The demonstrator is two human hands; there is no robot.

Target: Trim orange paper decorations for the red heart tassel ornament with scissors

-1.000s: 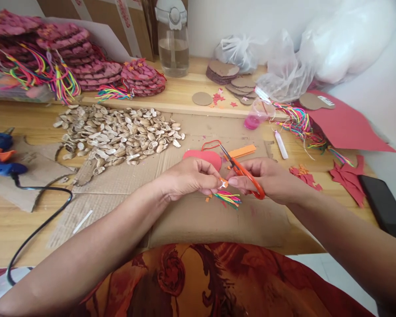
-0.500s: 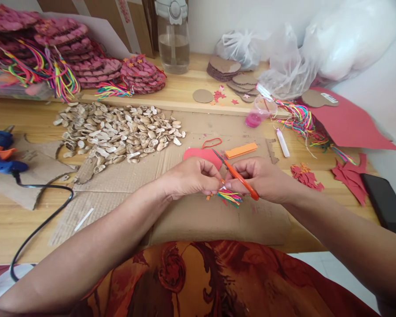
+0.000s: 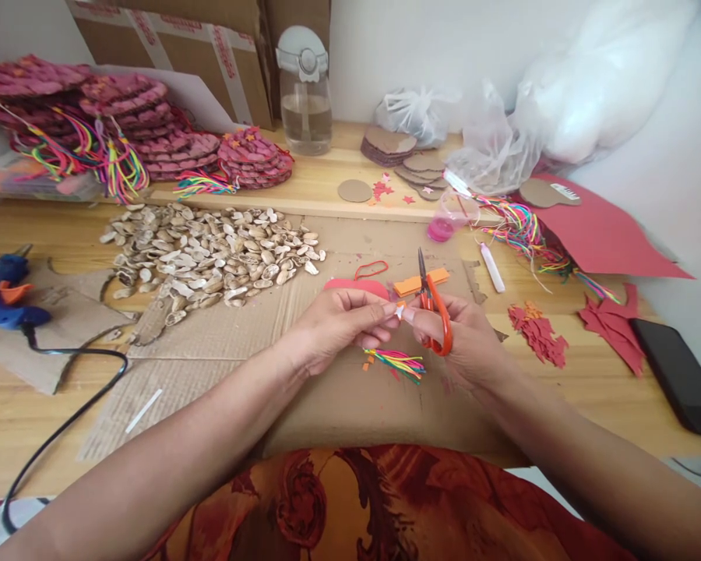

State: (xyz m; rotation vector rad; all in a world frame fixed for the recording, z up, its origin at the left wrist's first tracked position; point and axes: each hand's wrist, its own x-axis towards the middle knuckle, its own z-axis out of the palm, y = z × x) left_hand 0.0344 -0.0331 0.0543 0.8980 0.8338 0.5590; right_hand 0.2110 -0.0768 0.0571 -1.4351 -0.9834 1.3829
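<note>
We are leaning over the near edge of a wooden table (image 3: 12, 436), working above a flattened cardboard sheet (image 3: 350, 421). Our left hand (image 3: 344, 327) is pinching a small white-and-orange paper piece (image 3: 400, 310); our right hand (image 3: 467, 335) is gripping orange-handled scissors (image 3: 445, 331) and fingering the same piece. A bright tassel (image 3: 397, 362) is lying just below. A phone (image 3: 681, 374) is resting at right, a blue glue gun (image 3: 3, 300) at left, and peanut shells (image 3: 210, 253) are spreading farther left. Beyond, a bottle (image 3: 307, 109), pink stacks (image 3: 35, 86) and plastic bags (image 3: 596, 93) are standing before the pale wall (image 3: 420, 39).
</note>
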